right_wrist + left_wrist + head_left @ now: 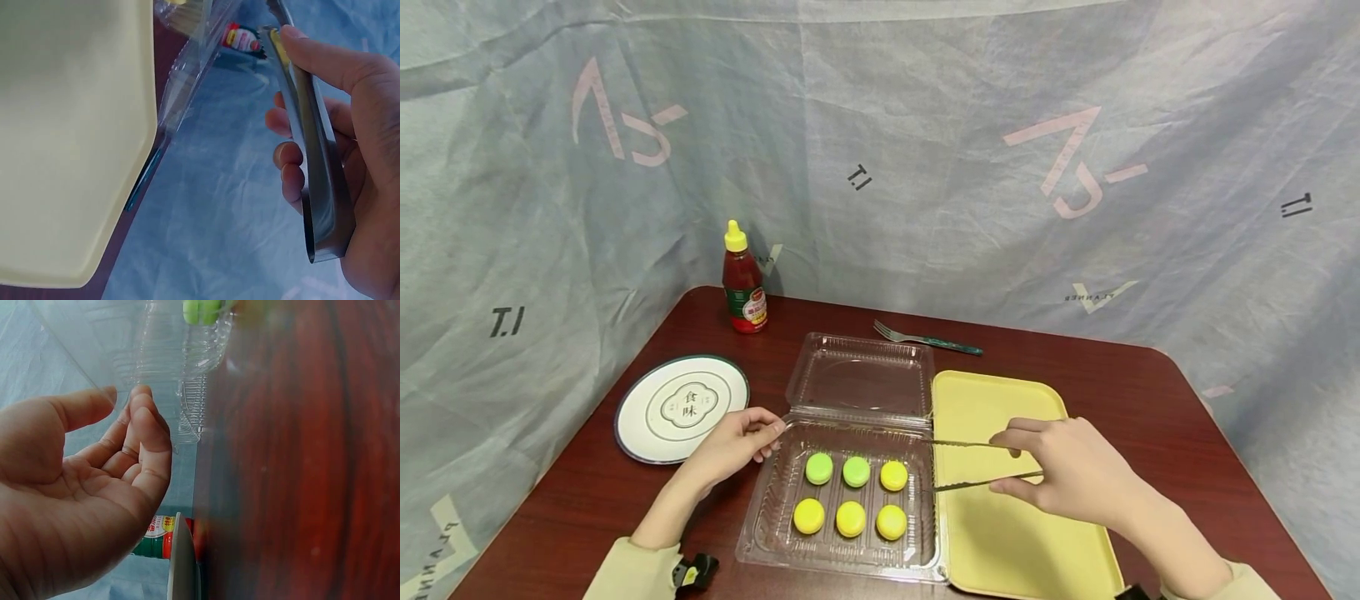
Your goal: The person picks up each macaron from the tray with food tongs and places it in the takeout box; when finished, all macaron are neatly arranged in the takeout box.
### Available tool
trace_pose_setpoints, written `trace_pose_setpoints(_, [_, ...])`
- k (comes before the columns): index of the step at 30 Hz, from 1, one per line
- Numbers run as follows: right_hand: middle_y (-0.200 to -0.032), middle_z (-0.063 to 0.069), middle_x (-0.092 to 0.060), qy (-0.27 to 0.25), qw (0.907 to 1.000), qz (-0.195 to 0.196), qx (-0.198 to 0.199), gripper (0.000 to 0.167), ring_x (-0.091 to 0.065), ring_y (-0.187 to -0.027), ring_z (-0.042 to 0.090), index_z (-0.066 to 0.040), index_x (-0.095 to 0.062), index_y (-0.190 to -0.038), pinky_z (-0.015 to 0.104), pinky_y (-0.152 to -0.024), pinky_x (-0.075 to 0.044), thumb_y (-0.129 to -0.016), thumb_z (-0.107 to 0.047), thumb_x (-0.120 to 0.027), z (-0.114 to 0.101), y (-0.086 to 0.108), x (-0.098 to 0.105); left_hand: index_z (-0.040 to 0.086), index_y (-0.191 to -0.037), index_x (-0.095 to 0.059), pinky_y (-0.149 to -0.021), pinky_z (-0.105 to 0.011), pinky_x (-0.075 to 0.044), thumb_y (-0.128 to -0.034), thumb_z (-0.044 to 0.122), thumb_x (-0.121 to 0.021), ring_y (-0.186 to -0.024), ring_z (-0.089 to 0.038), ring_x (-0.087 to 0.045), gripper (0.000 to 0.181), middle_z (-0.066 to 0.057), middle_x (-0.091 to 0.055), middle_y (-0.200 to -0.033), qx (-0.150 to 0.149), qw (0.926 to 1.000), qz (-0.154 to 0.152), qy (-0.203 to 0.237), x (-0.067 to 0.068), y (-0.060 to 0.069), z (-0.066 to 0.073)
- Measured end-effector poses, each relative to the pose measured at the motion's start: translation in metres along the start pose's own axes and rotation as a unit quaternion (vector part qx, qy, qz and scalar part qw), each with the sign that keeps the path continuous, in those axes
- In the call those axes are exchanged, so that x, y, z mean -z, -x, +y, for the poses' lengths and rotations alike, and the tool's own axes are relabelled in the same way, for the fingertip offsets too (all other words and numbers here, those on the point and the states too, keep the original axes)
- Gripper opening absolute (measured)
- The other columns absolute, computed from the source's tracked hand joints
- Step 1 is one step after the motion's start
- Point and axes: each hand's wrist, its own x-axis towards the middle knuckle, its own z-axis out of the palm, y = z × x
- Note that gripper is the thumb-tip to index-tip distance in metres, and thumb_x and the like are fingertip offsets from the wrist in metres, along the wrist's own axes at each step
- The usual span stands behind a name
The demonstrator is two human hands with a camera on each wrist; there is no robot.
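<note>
A clear plastic clamshell container (842, 557) lies with its lid (861, 375) folded back. Two green macarons (819, 468) and several yellow macarons (851, 518) sit in it in two rows. At its far left corner, my left hand (737, 446) pinches the rim between thumb and fingers, which the left wrist view shows from the palm side (94, 481). My right hand (1067, 467) grips metal tongs (973, 483) above the yellow tray (1000, 533). The tongs' arms are spread with nothing between them, their tips near the container's right edge.
A white plate (647, 417) with a dark rim lies at the left. Behind stand a red sauce bottle (743, 287) with a yellow cap and, further right, a fork (925, 339). A grey cloth (895, 167) hangs behind the dark red table (1120, 375).
</note>
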Motion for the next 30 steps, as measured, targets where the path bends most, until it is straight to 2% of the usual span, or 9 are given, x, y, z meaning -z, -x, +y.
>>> trace_pose_setpoints(3, [-0.083, -0.026, -0.052, -0.002, 0.9997, 0.017, -0.015, 0.036, -0.026, -0.050, -0.011, -0.026, -0.071, -0.098, 0.016, -0.050, -0.031, -0.071, -0.041, -0.088, 0.005, 0.008, 0.002, -0.006, -0.104, -0.064, -0.062, -0.028, -0.052, -0.0999, 0.013, -0.061, -0.070, -0.016, -0.055, 0.020, -0.007, -0.062, -0.080, -0.001, 1.0000, -0.001, -0.002, 0.000, 0.000, 0.000])
trace_pose_setpoints(9, [-0.083, -0.026, -0.050, -0.017, 0.9967, 0.036, -0.071, 0.038, -0.033, -0.054, -0.010, -0.028, -0.070, -0.099, 0.016, -0.051, -0.033, -0.069, -0.036, -0.090, 0.014, 0.024, 0.005, -0.006, -0.106, -0.064, -0.062, -0.028, -0.052, -0.1001, 0.014, -0.061, -0.070, -0.016, -0.055, 0.021, -0.008, -0.062, -0.081, -0.002, 1.0000, -0.002, -0.004, 0.000, 0.001, 0.001])
trace_pose_setpoints(20, [-0.071, -0.022, -0.047, -0.043, 0.9821, 0.093, -0.158, 0.042, -0.041, -0.057, -0.003, -0.033, -0.069, -0.100, 0.013, -0.055, -0.032, -0.066, -0.029, -0.094, 0.038, 0.060, 0.001, -0.006, -0.105, -0.064, -0.063, -0.027, -0.052, -0.0998, 0.013, -0.061, -0.070, -0.017, -0.056, 0.019, -0.008, -0.063, -0.080, -0.002, 1.0000, 0.001, -0.005, -0.001, 0.000, 0.000])
trace_pose_setpoints(24, [-0.077, -0.022, -0.053, -0.055, 0.9729, 0.103, -0.200, 0.042, -0.044, -0.058, 0.000, -0.035, -0.069, -0.102, 0.015, -0.054, -0.031, -0.068, -0.032, -0.093, 0.048, 0.075, -0.005, -0.005, -0.105, -0.064, -0.062, -0.028, -0.052, -0.0999, 0.014, -0.061, -0.070, -0.017, -0.056, 0.020, -0.007, -0.063, -0.080, -0.002, 0.9999, 0.003, -0.013, -0.002, 0.001, 0.000])
trace_pose_setpoints(30, [-0.076, -0.016, -0.061, -0.098, 0.9503, 0.105, -0.276, 0.036, -0.051, -0.060, 0.004, -0.032, -0.070, -0.101, 0.018, -0.055, -0.036, -0.072, -0.030, -0.091, 0.063, 0.099, -0.014, -0.005, -0.105, -0.064, -0.062, -0.028, -0.052, -0.1001, 0.015, -0.061, -0.070, -0.017, -0.056, 0.021, -0.007, -0.062, -0.080, 0.003, 0.9999, 0.003, -0.012, -0.002, 0.000, 0.000])
